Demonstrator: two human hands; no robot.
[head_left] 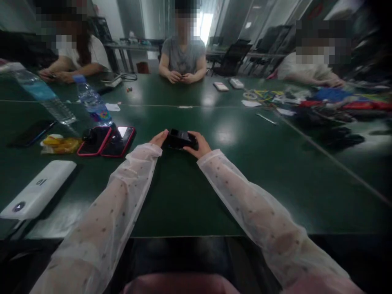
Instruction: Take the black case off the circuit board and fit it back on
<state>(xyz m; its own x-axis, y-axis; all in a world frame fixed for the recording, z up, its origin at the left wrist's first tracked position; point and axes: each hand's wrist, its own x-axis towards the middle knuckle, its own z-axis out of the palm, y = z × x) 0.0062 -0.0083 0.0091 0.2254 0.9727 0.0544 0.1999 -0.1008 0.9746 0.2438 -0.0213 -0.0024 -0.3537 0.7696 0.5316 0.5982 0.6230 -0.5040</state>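
A small black box-like object (179, 140) is between my two hands, just above or on the green table (183, 196). My left hand (159, 138) grips its left end, with the thumb near the top edge. At its right end, my right hand (199, 144) is closed round the object, fingers behind and thumb in front. Both forearms wear sheer white dotted sleeves. The underside of the object is hidden.
Two red-edged phones (119, 141), a yellow packet (61, 144), a white power bank (39, 190) and two bottles (94, 102) stand or lie at the left. Tangled cables (263, 96) and a thin metal tool (266, 119) lie at the right. Three people sit opposite.
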